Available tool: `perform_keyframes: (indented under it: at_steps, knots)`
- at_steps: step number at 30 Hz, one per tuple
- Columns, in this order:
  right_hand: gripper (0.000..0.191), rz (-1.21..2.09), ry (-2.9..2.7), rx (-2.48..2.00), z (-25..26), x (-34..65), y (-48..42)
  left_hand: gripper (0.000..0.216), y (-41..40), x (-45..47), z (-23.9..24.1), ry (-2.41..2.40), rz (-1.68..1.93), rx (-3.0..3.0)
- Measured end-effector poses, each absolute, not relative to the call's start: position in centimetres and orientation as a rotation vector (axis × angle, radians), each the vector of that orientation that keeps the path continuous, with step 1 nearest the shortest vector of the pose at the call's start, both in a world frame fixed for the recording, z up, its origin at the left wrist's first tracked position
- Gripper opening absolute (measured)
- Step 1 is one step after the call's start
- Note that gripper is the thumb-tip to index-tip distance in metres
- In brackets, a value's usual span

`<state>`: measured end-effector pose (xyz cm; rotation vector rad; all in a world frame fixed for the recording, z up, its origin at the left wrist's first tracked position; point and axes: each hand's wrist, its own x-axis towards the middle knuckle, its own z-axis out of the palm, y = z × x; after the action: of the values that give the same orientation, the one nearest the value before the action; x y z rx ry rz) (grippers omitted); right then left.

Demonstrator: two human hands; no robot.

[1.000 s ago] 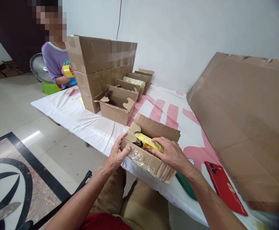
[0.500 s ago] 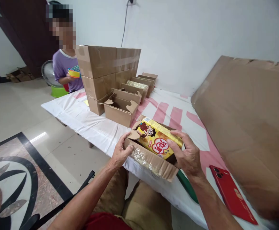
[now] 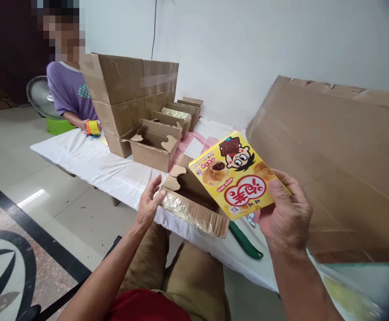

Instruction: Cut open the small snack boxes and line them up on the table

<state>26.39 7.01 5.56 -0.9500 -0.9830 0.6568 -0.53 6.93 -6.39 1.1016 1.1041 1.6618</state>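
My right hand (image 3: 286, 216) grips a flat yellow snack box (image 3: 236, 176) with a cartoon face, held up above the table edge. Just left of it stands a small open cardboard box (image 3: 190, 207) with clear tape along its front wall. My left hand (image 3: 147, 205) rests against that box's left end, fingers spread and holding nothing.
More open cardboard boxes (image 3: 156, 145) stand in a row behind, beside a stack of large cartons (image 3: 130, 96). A person in a purple shirt (image 3: 69, 91) holds a tape roll (image 3: 94, 128) at the table's far end. A big flat cardboard sheet (image 3: 341, 156) leans right. A green object (image 3: 244, 240) lies on the white cloth.
My right hand lifted the yellow snack box out of the small cardboard box and raised it to the right. My left hand loosened from the box's corner. The other person lowered the tape roll.
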Motion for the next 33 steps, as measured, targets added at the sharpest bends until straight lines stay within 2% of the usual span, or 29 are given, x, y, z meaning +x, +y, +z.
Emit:
perform_keyframes:
  at_steps: [7,12,14,20,22,27,33]
  knots:
    - [0.037,0.818,-1.088,-0.958,6.0,24.1,4.8,0.051,3.6,-2.4,-1.2,1.088,1.768,1.261]
    - [0.036,0.859,-1.302,-0.980,5.9,22.1,3.7,0.066,1.4,-2.8,1.0,0.959,1.554,1.242]
    - [0.037,0.878,-1.362,-0.978,5.8,21.5,3.5,0.065,0.9,-3.1,1.2,0.914,1.455,1.195]
    - [0.065,0.976,-1.454,-0.895,5.6,20.7,2.8,0.056,0.2,-5.2,0.6,0.816,1.459,1.078]
    - [0.068,1.060,-1.475,-0.882,5.2,20.2,2.2,0.055,0.0,-6.0,0.4,0.810,1.496,1.064]
    - [0.048,1.174,-1.584,-0.939,2.8,17.4,-0.2,0.055,-0.8,-9.5,0.9,0.825,1.478,1.153]
    - [0.044,0.997,-1.739,-0.892,-0.9,11.8,-2.2,0.043,-1.7,-17.1,0.9,1.012,1.308,1.432]
